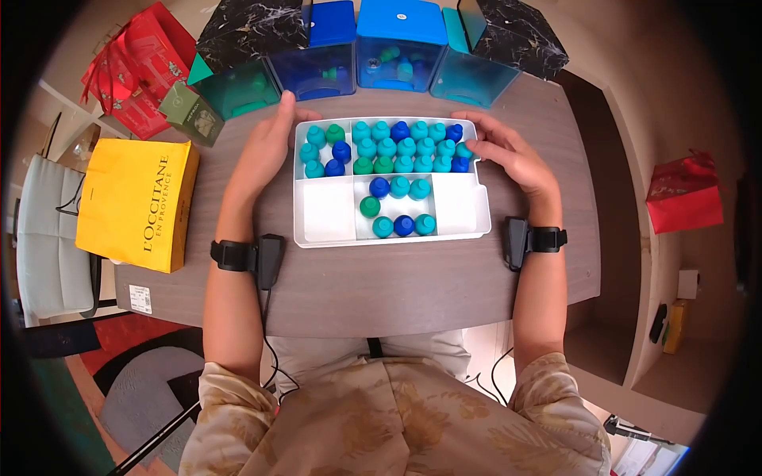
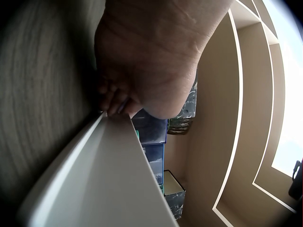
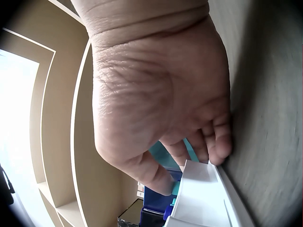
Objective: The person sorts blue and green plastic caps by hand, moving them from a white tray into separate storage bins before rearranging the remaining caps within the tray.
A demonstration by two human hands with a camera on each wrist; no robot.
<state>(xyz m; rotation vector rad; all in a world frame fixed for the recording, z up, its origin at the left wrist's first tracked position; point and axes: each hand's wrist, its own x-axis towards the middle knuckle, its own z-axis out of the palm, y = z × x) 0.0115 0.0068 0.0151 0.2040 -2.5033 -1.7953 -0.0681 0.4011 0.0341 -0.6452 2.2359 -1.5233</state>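
Observation:
A white divided tray (image 1: 324,210) lies on the table in front of me, bearing small bottle-shaped pieces in teal, dark blue and green. Teal pieces (image 1: 406,147) crowd its back right compartment; a mixed group fills the back left one. In the front middle section, several pieces (image 1: 400,187) stand spaced apart, a green piece (image 1: 369,207) among them. My left hand (image 1: 270,141) rests along the tray's left end, fingers at its back corner and thumb raised off it. My right hand (image 1: 514,155) grips the right wall, thumb over the rim beside a teal piece (image 3: 175,188), fingers outside.
Behind the tray stand blue bins (image 1: 401,28) and teal bins (image 1: 468,75) with pieces inside, with black marbled boxes (image 1: 520,36) at their sides. A yellow bag (image 1: 135,205), a green box (image 1: 192,113) and a red bag (image 1: 143,71) stand left. Another red bag (image 1: 684,194) is far right.

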